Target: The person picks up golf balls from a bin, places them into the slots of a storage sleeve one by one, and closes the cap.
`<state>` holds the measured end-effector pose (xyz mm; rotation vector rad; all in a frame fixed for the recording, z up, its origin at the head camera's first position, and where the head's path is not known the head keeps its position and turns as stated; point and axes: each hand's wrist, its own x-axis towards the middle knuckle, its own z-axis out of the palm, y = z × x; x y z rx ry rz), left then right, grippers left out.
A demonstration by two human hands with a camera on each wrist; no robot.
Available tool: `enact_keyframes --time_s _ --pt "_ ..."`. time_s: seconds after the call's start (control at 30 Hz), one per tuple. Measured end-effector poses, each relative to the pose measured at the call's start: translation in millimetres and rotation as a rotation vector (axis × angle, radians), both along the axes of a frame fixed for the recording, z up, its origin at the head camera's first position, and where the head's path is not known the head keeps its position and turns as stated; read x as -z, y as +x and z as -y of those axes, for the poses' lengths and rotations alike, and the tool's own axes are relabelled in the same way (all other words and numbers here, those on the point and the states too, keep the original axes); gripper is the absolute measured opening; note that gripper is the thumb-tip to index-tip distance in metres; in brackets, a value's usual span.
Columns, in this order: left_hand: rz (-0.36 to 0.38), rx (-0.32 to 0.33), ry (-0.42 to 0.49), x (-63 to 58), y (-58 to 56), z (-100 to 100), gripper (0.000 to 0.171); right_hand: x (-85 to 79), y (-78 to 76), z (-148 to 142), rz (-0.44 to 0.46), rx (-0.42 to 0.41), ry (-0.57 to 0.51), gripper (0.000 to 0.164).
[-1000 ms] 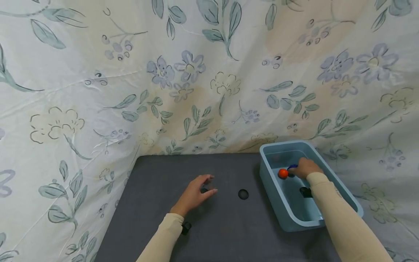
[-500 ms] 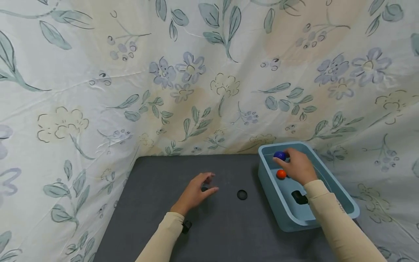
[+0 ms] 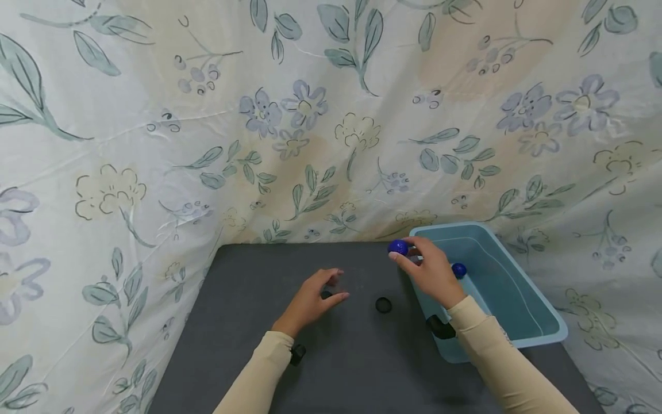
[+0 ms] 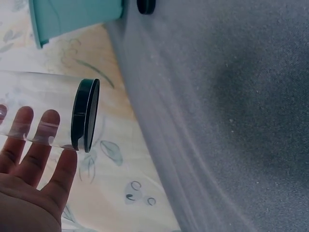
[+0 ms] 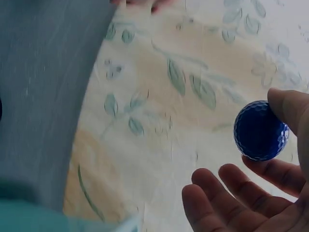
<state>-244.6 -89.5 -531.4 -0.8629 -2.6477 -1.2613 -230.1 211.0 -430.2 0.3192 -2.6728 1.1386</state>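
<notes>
My right hand (image 3: 433,273) pinches a blue golf ball (image 3: 398,248) between thumb and fingertip, up over the left rim of the light blue bin (image 3: 535,296). Its dimples show in the right wrist view, where the other fingers spread free below the ball (image 5: 260,130). A clear cylindrical container (image 4: 41,89) with a black end (image 4: 86,116) is in my left hand (image 3: 310,298), fingers curled round its wall; in the head view it barely shows. Inside the bin lies another blue ball (image 3: 458,271), partly beside the right wrist.
Between my left hand and the bin, a round black lid (image 3: 383,305) lies on the dark grey table (image 3: 351,368). Floral cloth (image 3: 357,115) hangs behind the table and along both sides. The bin stands at the table's right.
My right hand has lifted the blue golf ball from inside the bin and carried it left over the rim. The orange ball is now hidden behind that hand. The left hand has stayed nearly still.
</notes>
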Motion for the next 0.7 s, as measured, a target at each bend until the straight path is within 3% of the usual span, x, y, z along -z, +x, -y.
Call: enact_keyframes --time_s 0.17,0.33,0.7 --pt "-0.031 -0.01 -0.024 -3.1 0.2 -5.4 0.052 17.5 8.6 32.8 0.025 -0.061 -0.115 0.05" --pt "-0.024 0.034 -0.013 -5.5 -0.4 -12.9 0.049 37.0 18.3 60.2 0.075 -0.104 -0.202 0.051" --pt "-0.021 0.049 0.018 -5.0 -2.8 -16.5 0.048 51.5 18.5 73.7 0.1 -0.17 -0.238 0.05"
